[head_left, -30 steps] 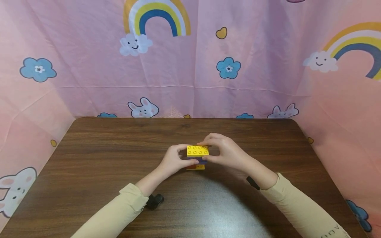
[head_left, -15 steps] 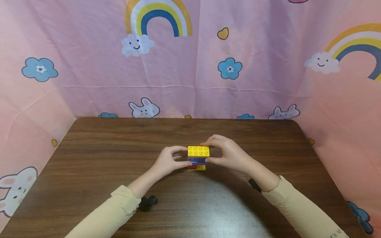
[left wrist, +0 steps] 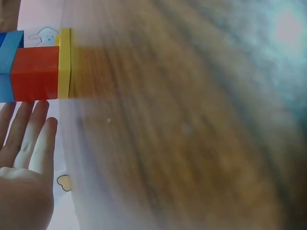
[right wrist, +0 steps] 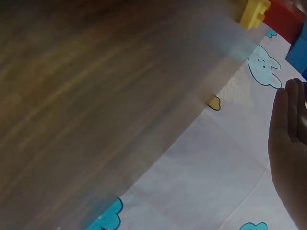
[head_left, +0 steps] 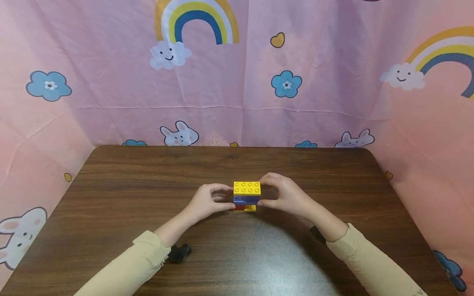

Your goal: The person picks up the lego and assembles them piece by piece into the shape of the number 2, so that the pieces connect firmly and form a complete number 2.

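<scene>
A stack of building bricks stands near the middle of the table. On top is a yellow brick point(head_left: 247, 188) with two rows of studs, above blue bricks point(head_left: 247, 200). Lower down come a red brick point(left wrist: 36, 73) and a flat yellow piece point(left wrist: 64, 62) at the bottom. My left hand point(head_left: 207, 201) is at the stack's left side, thumb tip right at the front corner, fingers extended in the left wrist view. Opposite it, my right hand point(head_left: 289, 195) has its thumb tip close by the blue layer and its fingers straight in the right wrist view.
The brown wooden table point(head_left: 148, 170) reaches back to a pink cloth point(head_left: 222, 86) printed with rainbows, clouds and rabbits. A black device point(head_left: 179, 253) sits under my left wrist, another black one point(head_left: 317, 234) beside the right.
Both hands have drawn outward from the stack, the left one further to the left, so more of the blue and red bricks shows. The stack has stayed in place.
</scene>
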Tool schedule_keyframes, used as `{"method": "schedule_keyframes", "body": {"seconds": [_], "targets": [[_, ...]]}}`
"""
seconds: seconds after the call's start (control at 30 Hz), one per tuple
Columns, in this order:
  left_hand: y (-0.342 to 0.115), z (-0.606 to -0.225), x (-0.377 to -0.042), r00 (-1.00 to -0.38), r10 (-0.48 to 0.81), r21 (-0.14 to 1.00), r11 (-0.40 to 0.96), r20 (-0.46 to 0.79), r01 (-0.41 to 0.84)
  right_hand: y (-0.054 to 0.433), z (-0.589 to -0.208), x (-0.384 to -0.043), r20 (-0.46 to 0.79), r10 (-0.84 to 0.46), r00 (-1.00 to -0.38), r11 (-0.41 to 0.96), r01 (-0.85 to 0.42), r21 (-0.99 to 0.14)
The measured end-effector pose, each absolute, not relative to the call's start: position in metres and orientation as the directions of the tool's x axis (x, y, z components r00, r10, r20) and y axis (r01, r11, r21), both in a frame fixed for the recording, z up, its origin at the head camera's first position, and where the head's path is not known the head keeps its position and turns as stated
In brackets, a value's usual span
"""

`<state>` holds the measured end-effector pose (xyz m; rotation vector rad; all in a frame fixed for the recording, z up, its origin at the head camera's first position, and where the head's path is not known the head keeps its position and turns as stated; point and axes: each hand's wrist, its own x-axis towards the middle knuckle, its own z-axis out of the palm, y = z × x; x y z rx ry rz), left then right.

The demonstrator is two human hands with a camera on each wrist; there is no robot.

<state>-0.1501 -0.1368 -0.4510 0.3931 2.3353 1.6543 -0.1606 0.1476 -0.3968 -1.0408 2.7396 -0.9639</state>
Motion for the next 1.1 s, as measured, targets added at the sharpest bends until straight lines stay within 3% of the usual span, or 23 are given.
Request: {"method": "schedule_keyframes", "body": {"seconds": [1.1], "targets": [[-0.134, -0.450, -0.147, -0.960, 0.278, 0.949, 0.310, -0.039, 0.051, 0.149, -0.419, -0.164, 0.058, -0.528, -0.847, 0.539, -0.387, -0.748]]}}
